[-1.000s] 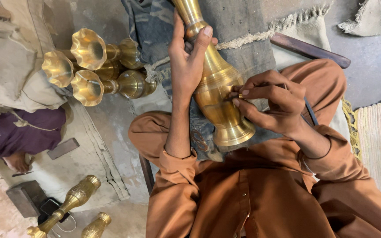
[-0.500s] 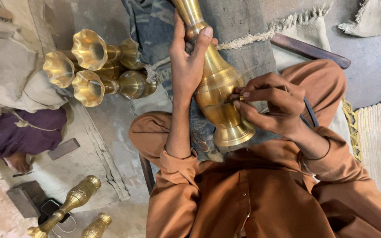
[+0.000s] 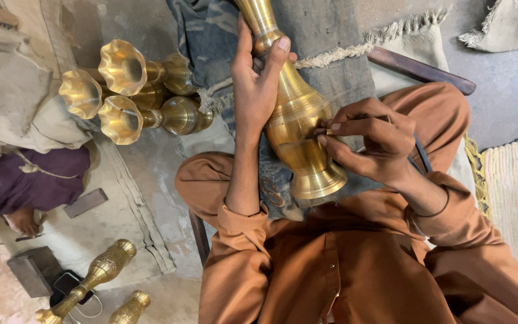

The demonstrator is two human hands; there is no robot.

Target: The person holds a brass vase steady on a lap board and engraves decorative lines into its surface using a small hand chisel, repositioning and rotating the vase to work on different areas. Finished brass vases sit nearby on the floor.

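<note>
**A:** What has changed since a second ago?

**B:** Very little. The left hand [image 3: 258, 84] has kept its place on the neck of the brass vase [image 3: 295, 120], in the upper middle of the frame. The right hand [image 3: 370, 141] has stayed at the vase's belly; its fingers have closed a shade tighter toward the metal, and that is all. The vase itself has not shifted.

**A:** How do the hands grip?

**B:** The left hand is wrapped round the narrow neck, thumb pressed on the near side, fingers curled behind. The right hand's thumb and forefinger are pressed together, pinching a thin tool [image 3: 326, 131] whose tip touches the vase's widest part. I cannot tell what kind of tool it is; only a short bit shows.

**A:** And the vase?

**B:** Polished golden brass, lying slanted across the person's lap at the centre of the frame, its neck toward the top edge and its flared foot toward the lower middle. It rests on a blue-grey cloth [image 3: 211, 42]. Fine rings run round the shoulder and above the foot.

**A:** Anything around it?

**B:** Three fluted brass vases [image 3: 133, 90] lie bunched at the upper left. Two more brass pieces [image 3: 100, 273] lie at the lower left, beside a dark block [image 3: 28, 273].
</note>
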